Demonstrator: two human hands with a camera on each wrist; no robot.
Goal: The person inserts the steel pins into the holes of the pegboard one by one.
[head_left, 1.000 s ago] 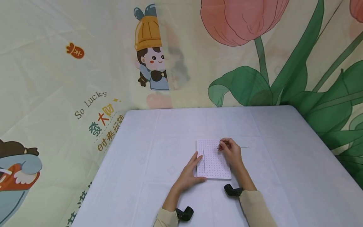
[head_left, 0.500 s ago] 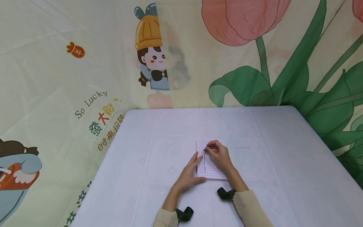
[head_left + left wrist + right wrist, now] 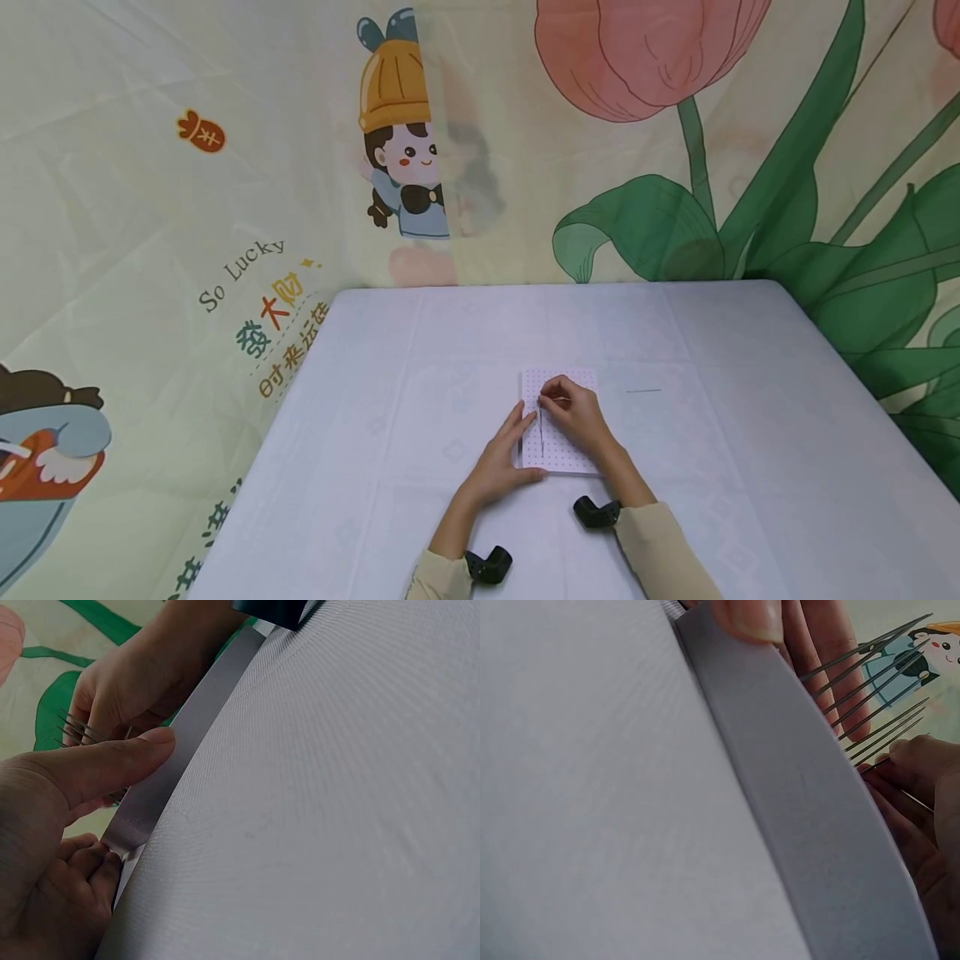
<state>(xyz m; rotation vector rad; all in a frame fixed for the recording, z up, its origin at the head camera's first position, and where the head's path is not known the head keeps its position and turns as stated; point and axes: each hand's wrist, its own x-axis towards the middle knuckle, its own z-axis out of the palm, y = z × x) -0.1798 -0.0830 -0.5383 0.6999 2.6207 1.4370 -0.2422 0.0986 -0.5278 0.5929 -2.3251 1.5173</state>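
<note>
My left hand (image 3: 501, 467) rests at the near left corner of a white board (image 3: 558, 462) dotted with a grid of small holes, its fingers stretched along the left side. The left thumb (image 3: 150, 746) presses against the board's near side. Several thin metal needles (image 3: 885, 706) stand up from the board in a row along its left part. My right hand (image 3: 577, 412) is over the board at the far end of that row, with thumb and forefinger pinching a thin needle (image 3: 874, 766). The pinched needle is mostly hidden by the fingers.
A single thin metal stick (image 3: 643, 390) lies on the white-covered table (image 3: 712, 483) to the right of the board. Black wrist cameras (image 3: 489, 565) sit on both wrists. Behind the table hangs a printed cloth (image 3: 510, 167) with tulips and cartoon figures.
The right hand has moved left across the board, from its right side to the far end of the needle row, and dipped slightly nearer. The left hand has stayed still.
</note>
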